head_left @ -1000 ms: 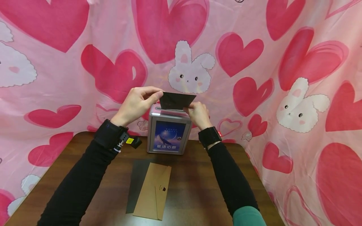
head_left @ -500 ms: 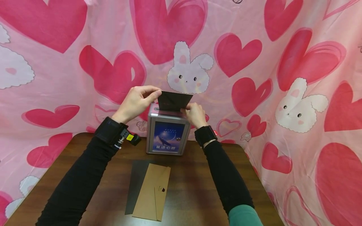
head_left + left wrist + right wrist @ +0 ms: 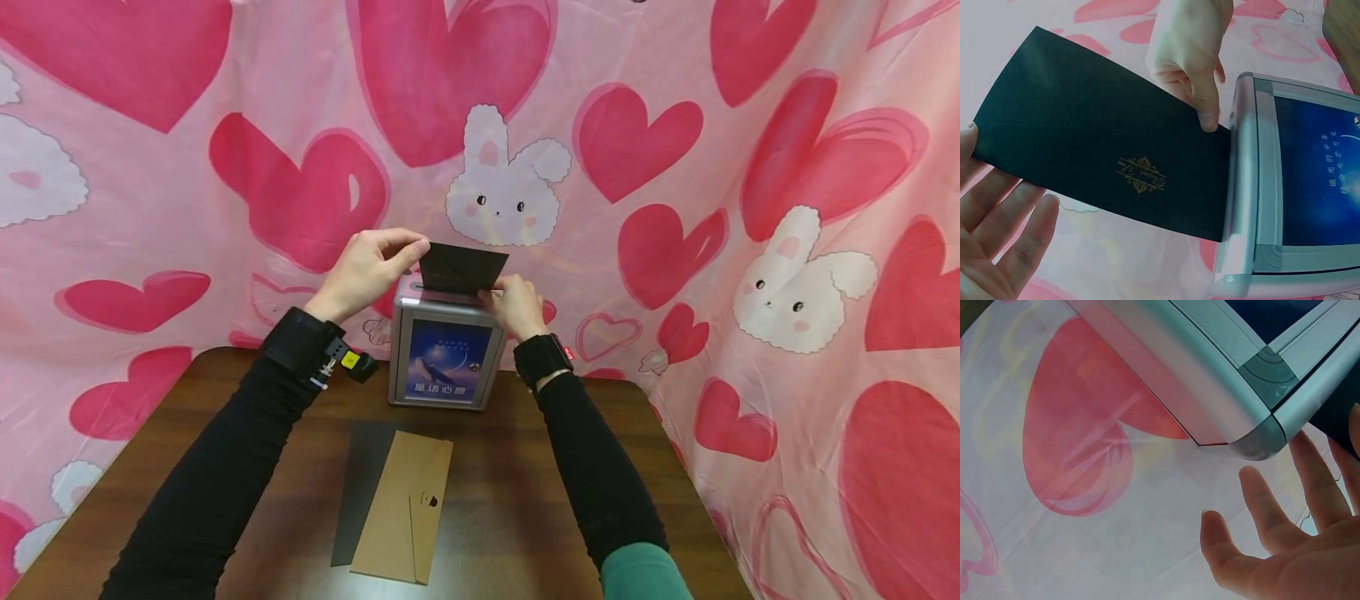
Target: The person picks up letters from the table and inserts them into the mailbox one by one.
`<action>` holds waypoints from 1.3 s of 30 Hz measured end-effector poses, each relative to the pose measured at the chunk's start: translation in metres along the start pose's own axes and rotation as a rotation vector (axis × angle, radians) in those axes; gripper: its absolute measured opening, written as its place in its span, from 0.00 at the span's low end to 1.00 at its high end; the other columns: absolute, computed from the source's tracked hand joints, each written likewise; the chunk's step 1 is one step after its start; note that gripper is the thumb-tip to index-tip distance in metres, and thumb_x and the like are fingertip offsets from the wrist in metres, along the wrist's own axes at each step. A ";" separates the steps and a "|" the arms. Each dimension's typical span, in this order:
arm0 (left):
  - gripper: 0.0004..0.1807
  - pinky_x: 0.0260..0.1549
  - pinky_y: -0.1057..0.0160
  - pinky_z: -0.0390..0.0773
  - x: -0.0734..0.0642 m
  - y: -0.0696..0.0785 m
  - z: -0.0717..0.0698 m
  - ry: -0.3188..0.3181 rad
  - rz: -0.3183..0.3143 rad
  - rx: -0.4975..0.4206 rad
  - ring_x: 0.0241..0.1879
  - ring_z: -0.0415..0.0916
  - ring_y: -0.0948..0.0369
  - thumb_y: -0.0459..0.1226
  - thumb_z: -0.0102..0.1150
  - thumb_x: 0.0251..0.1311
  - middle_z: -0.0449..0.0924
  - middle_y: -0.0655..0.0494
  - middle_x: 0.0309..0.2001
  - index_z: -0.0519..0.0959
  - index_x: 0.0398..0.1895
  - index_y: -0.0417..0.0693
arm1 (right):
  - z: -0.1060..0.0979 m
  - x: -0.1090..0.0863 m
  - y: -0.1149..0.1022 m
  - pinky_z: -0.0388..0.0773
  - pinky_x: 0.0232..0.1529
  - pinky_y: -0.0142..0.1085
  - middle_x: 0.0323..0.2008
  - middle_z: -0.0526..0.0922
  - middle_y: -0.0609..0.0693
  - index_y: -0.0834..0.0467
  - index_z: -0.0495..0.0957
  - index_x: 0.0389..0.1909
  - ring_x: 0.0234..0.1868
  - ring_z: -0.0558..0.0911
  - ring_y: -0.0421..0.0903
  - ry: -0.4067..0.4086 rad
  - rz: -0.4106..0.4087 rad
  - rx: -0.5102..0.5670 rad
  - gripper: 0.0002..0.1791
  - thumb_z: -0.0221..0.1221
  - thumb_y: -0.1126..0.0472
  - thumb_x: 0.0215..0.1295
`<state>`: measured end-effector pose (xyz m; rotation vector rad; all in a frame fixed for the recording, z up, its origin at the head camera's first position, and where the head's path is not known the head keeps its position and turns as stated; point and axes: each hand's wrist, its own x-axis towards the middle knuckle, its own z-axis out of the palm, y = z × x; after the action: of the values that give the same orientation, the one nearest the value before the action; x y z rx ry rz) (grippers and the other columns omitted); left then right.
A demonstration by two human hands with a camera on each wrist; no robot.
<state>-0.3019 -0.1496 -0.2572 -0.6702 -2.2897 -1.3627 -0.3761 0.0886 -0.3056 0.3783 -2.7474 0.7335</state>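
A black envelope [image 3: 463, 268] with gold "Thank You" lettering stands upright over the slotted top of a silver-framed box [image 3: 447, 358]. Its lower edge meets the slot; how deep it goes in is hidden. My left hand [image 3: 367, 271] pinches the envelope's upper left corner between thumb and fingers. Down by the slot, my right hand [image 3: 519, 307] pinches the right edge, its thumb [image 3: 1207, 112] lying on the lettered face in the left wrist view. The other right fingers [image 3: 1266, 512] spread loosely beside the box's corner in the right wrist view.
On the brown wooden table [image 3: 277, 517] lies a kraft envelope [image 3: 405, 508], partly over a dark flat sheet or envelope [image 3: 356, 492]. A pink cloth [image 3: 300, 83] printed with hearts and rabbits hangs right behind the box.
The envelope has shifted a little to the left, and its lower edge sits closer over the slot. My right hand has moved slightly left with it; my left hand has barely moved.
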 end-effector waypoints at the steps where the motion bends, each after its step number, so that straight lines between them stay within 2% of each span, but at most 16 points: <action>1: 0.19 0.40 0.59 0.75 0.000 -0.001 0.001 -0.002 -0.006 -0.001 0.37 0.76 0.58 0.48 0.56 0.64 0.82 0.49 0.42 0.80 0.53 0.48 | 0.000 0.000 0.000 0.68 0.44 0.47 0.47 0.84 0.47 0.44 0.85 0.45 0.52 0.78 0.51 0.001 -0.001 -0.005 0.11 0.61 0.49 0.63; 8: 0.20 0.41 0.56 0.75 0.001 -0.013 0.008 -0.023 -0.035 0.012 0.40 0.76 0.53 0.49 0.55 0.65 0.81 0.47 0.42 0.80 0.54 0.48 | -0.002 -0.004 0.001 0.70 0.43 0.46 0.51 0.83 0.46 0.42 0.83 0.47 0.54 0.77 0.51 0.021 -0.031 -0.002 0.13 0.60 0.48 0.63; 15: 0.19 0.44 0.54 0.76 0.004 -0.027 0.016 -0.032 -0.047 0.031 0.42 0.78 0.53 0.48 0.55 0.65 0.82 0.49 0.45 0.80 0.53 0.49 | -0.006 -0.007 -0.003 0.69 0.45 0.46 0.52 0.82 0.45 0.41 0.83 0.47 0.55 0.77 0.51 0.071 -0.059 0.046 0.13 0.61 0.47 0.63; 21: 0.19 0.50 0.53 0.74 0.005 -0.043 0.023 -0.012 -0.074 0.071 0.47 0.77 0.56 0.47 0.55 0.66 0.81 0.50 0.49 0.80 0.53 0.48 | -0.007 -0.008 -0.007 0.70 0.46 0.46 0.45 0.85 0.44 0.44 0.84 0.41 0.51 0.79 0.50 0.147 -0.061 0.066 0.10 0.61 0.47 0.62; 25: 0.21 0.47 0.53 0.74 0.005 -0.052 0.027 -0.001 -0.099 0.087 0.45 0.77 0.55 0.50 0.53 0.66 0.81 0.50 0.51 0.79 0.54 0.48 | -0.006 -0.008 -0.007 0.70 0.48 0.46 0.43 0.86 0.44 0.46 0.84 0.39 0.51 0.80 0.51 0.181 -0.063 0.085 0.09 0.61 0.49 0.62; 28: 0.23 0.46 0.52 0.75 0.004 -0.057 0.029 0.005 -0.116 0.098 0.47 0.77 0.53 0.52 0.53 0.65 0.77 0.48 0.56 0.79 0.55 0.48 | -0.003 -0.009 -0.007 0.69 0.48 0.47 0.43 0.86 0.44 0.47 0.84 0.39 0.51 0.79 0.51 0.192 -0.060 0.094 0.09 0.60 0.49 0.63; 30: 0.23 0.50 0.50 0.74 0.004 -0.059 0.031 0.011 -0.124 0.097 0.54 0.75 0.52 0.52 0.53 0.65 0.74 0.46 0.60 0.79 0.55 0.48 | -0.001 -0.009 -0.006 0.68 0.48 0.46 0.42 0.86 0.45 0.47 0.84 0.39 0.50 0.79 0.50 0.193 -0.058 0.099 0.09 0.59 0.50 0.64; 33: 0.22 0.58 0.47 0.68 0.005 -0.061 0.033 0.016 -0.128 0.113 0.64 0.67 0.51 0.50 0.53 0.66 0.69 0.43 0.64 0.79 0.55 0.46 | 0.002 -0.009 -0.004 0.67 0.48 0.46 0.42 0.86 0.45 0.48 0.84 0.39 0.50 0.79 0.50 0.186 -0.051 0.100 0.10 0.58 0.50 0.65; 35: 0.22 0.63 0.45 0.61 0.005 -0.063 0.035 0.017 -0.131 0.127 0.69 0.59 0.52 0.49 0.53 0.66 0.70 0.43 0.63 0.79 0.55 0.45 | 0.004 -0.008 -0.003 0.66 0.48 0.45 0.43 0.85 0.45 0.48 0.84 0.41 0.51 0.79 0.50 0.178 -0.045 0.099 0.10 0.58 0.50 0.66; 39: 0.22 0.67 0.44 0.51 0.005 -0.068 0.039 0.020 -0.141 0.154 0.72 0.51 0.53 0.48 0.52 0.67 0.72 0.45 0.62 0.78 0.56 0.43 | 0.008 -0.008 0.000 0.67 0.48 0.47 0.48 0.84 0.46 0.49 0.83 0.46 0.54 0.77 0.50 0.161 -0.041 0.083 0.13 0.57 0.50 0.67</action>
<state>-0.3489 -0.1422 -0.3193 -0.4525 -2.4350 -1.2305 -0.3698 0.0864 -0.3147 0.3745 -2.5574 0.8314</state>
